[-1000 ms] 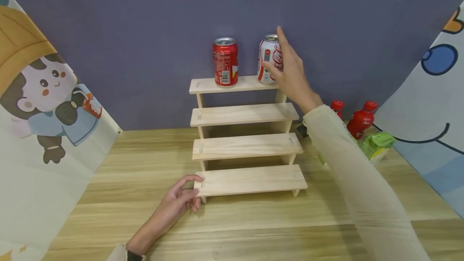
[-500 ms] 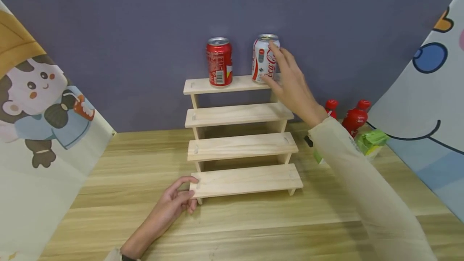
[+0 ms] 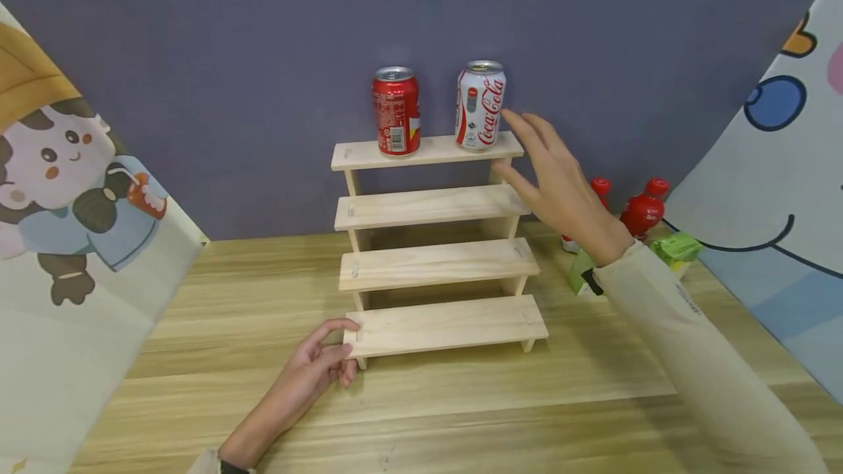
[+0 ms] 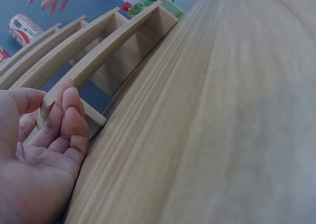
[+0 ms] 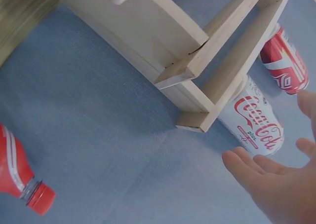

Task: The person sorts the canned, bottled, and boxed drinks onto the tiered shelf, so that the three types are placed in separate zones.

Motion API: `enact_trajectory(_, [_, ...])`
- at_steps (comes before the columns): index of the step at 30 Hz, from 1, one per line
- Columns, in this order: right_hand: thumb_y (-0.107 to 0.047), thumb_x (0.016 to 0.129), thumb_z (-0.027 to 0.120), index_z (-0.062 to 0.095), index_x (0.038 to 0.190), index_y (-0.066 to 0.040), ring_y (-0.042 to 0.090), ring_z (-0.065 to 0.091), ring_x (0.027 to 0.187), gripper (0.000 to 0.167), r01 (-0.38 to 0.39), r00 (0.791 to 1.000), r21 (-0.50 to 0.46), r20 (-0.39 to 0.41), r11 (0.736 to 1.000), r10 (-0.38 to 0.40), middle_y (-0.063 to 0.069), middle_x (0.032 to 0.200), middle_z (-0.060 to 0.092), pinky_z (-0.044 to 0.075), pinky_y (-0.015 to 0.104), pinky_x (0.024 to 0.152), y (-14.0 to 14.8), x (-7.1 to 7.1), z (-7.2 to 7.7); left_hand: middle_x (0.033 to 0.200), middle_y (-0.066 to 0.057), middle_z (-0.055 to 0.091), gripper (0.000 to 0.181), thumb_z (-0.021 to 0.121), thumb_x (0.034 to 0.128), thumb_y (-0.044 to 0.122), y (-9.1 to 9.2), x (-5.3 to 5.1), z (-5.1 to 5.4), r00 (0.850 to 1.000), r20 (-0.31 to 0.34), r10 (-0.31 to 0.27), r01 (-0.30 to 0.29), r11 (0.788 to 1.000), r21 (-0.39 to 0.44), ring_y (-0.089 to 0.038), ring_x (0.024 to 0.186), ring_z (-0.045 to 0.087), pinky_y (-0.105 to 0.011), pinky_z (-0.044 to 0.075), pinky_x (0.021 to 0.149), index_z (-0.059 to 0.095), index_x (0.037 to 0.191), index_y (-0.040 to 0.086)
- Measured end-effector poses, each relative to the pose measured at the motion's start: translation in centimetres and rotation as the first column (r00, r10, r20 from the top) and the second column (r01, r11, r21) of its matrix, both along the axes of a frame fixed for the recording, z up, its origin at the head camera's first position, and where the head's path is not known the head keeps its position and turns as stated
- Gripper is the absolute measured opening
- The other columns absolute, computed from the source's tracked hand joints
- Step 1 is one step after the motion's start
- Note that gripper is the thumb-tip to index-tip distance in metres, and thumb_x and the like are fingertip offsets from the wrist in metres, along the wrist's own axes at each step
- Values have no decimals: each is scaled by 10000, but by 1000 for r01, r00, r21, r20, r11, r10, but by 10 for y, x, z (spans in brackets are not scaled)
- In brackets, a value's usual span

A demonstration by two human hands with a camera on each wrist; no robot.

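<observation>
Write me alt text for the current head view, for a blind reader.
A person's right hand hovers beside a white Coca-Cola can standing right of a red can on the top shelf of a four-tier wooden stand. The left hand grips the left end of the bottom shelf; red bottles and green packages are at right.

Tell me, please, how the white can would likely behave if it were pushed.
The white can would probably slide or tip off if pushed far, as it stands upright on the narrow top shelf. Its round body suggests it could roll once on its side. Its smooth-looking surface may be slippery; whether it is full, I cannot tell.
</observation>
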State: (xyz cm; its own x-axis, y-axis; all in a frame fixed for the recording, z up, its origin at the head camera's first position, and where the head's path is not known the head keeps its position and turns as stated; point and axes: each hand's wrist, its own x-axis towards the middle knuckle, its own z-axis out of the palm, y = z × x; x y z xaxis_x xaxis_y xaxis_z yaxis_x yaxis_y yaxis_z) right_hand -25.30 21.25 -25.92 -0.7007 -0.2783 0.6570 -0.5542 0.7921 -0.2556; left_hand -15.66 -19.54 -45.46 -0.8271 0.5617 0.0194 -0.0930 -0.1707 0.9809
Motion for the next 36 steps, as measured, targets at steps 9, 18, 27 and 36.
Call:
enact_trajectory(9, [-254, 952, 696, 324, 1563, -234, 346, 377, 1390, 715, 14, 999, 30, -46, 999, -13, 172, 1529, 366, 359, 602, 1086, 11, 27, -11, 787, -59, 667, 403, 468, 1061, 116, 1, -3, 1, 1000, 11, -2, 2, 1000, -5, -128, 742, 628, -245, 545, 696, 359, 1436, 18])
enact_trajectory(18, [-177, 899, 759, 381, 1536, -174, 355, 384, 1388, 740, -1, 998, 19, -66, 1000, 2, 182, 1515, 395, 398, 594, 1055, 16, 46, -33, 791, -46, 665, 398, 448, 1068, 110, -1, -5, -1, 1000, -7, -25, 26, 1000, 15, -130, 732, 612, -253, 536, 692, 342, 1434, -5])
enact_trajectory(27, [-146, 877, 776, 394, 1531, -172, 394, 455, 1291, 758, 19, 1000, 31, -17, 999, -18, 200, 1529, 376, 489, 590, 935, 27, 65, -61, 799, -51, 663, 398, 452, 1067, 117, 1, -4, 0, 1000, -5, -27, 27, 1000, 15, -133, 740, 609, -252, 529, 689, 348, 1432, -4])
enact_trajectory(36, [-108, 797, 834, 364, 1529, -82, 411, 401, 1349, 871, 50, 998, 42, -27, 998, -49, 230, 1512, 380, 435, 631, 990, 42, 80, -82, 807, -35, 667, 390, 434, 1072, 109, -1, -5, 0, 999, -4, -41, 41, 999, 22, -126, 749, 613, -251, 532, 709, 340, 1437, 6])
